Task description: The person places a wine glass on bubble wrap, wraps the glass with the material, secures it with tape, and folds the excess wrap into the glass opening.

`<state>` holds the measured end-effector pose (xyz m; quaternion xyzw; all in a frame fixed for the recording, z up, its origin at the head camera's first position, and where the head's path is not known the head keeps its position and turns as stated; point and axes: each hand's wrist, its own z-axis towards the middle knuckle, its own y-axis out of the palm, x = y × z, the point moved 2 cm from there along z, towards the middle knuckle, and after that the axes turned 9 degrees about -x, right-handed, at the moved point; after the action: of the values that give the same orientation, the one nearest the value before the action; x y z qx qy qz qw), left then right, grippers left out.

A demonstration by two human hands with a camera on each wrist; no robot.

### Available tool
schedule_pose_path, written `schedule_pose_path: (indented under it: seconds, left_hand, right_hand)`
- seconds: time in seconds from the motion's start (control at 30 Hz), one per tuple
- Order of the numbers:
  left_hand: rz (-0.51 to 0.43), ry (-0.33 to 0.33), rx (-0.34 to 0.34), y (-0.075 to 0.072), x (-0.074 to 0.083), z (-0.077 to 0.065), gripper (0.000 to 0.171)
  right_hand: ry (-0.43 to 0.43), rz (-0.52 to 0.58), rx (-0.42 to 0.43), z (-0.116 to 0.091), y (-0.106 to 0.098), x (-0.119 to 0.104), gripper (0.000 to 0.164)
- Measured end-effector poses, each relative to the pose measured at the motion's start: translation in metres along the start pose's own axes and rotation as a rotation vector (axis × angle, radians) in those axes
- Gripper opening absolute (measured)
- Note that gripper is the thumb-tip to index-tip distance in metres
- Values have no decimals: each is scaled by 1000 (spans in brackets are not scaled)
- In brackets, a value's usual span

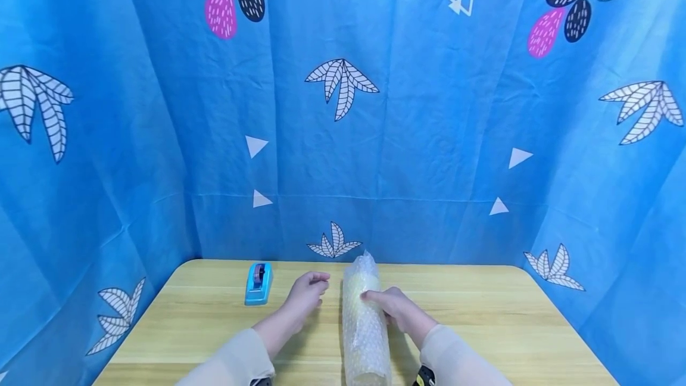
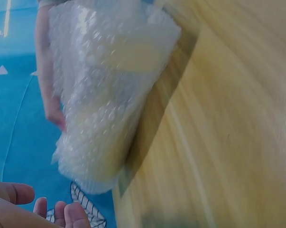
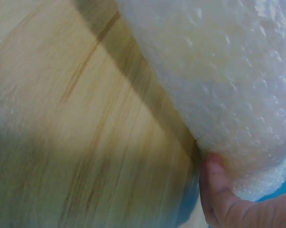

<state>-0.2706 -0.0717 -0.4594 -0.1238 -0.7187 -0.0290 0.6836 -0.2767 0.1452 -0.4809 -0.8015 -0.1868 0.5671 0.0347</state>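
Note:
A long roll of bubble wrap (image 1: 367, 338) lies lengthwise on the table, pointing away from me. Something pale yellow shows faintly through its clear layers in the left wrist view; its kind cannot be made out. My right hand (image 1: 399, 310) holds the roll from the right, thumb on top and the other fingers down along its side, partly hidden. To the left of the roll, my left hand (image 1: 305, 296) hovers a small gap away, fingers loosely bent with nothing in them. The left wrist view shows those fingertips (image 2: 76, 216) below the end of the wrap (image 2: 105, 95).
A blue tape dispenser (image 1: 258, 285) with a small tape roll stands on the wooden table (image 1: 471, 308), left of my left hand. Blue patterned curtain (image 1: 332, 165) encloses the table at the back and both sides.

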Motion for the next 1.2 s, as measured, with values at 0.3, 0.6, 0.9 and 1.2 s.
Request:
schedule_pose_path:
  seconds: [0.3, 0.6, 0.9, 1.2]
  left_hand:
    - [68, -14, 65, -33, 10, -2, 33]
    - [125, -15, 125, -75, 10, -9, 35]
    - [217, -47, 196, -113, -4, -10, 37]
    - [439, -80, 300, -132, -18, -9, 37]
  right_hand:
    - [-10, 18, -37, 0, 1, 1, 54]
    - [-35, 34, -53, -2, 0, 0, 51]
    - [-24, 14, -43, -2, 0, -1, 57]
    - [-23, 21, -43, -1, 0, 0, 55]
